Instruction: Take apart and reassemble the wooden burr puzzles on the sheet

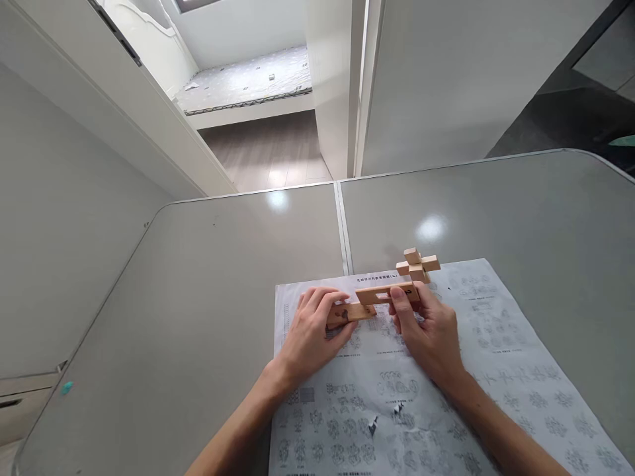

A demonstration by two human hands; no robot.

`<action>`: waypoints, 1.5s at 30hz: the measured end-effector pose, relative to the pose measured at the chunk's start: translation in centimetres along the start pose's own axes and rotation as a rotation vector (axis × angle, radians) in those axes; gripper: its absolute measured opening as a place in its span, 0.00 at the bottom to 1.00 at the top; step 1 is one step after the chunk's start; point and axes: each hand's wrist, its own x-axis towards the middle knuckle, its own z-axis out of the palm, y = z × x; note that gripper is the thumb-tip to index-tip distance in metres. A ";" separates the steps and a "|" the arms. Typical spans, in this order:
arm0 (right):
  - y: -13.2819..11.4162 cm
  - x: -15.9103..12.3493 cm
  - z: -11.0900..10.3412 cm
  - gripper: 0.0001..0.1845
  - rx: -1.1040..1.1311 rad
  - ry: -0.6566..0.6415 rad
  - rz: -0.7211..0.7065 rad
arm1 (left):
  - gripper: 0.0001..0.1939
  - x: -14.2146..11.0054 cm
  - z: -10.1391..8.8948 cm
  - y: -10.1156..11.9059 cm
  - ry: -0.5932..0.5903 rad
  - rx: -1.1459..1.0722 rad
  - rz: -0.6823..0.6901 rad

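Head view — left hand (308, 328) is gripping a wooden block (356, 312), right hand (430, 328) a slotted block (368, 295) — both seeming light, stiff, suiting edge grips

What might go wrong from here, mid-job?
The right hand looks close to the wooden cross and might knock it. The slotted wooden piece could slip, since only its right end seems held. The printed sheet already looks torn in places; dragging could rip it further.
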 end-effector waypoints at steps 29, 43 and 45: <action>0.1 -0.1 0.5 0.15 -0.066 -0.264 -0.034 | 0.14 0.0 0.2 -0.4 0.081 -0.017 -0.094; 0.6 -0.8 1.5 0.23 -0.350 -0.233 -0.247 | 0.26 0.0 -0.2 0.4 -0.053 0.031 0.019; 0.6 -0.8 1.6 0.23 -0.382 -0.232 -0.263 | 0.29 0.1 -0.3 0.5 -0.080 0.032 0.035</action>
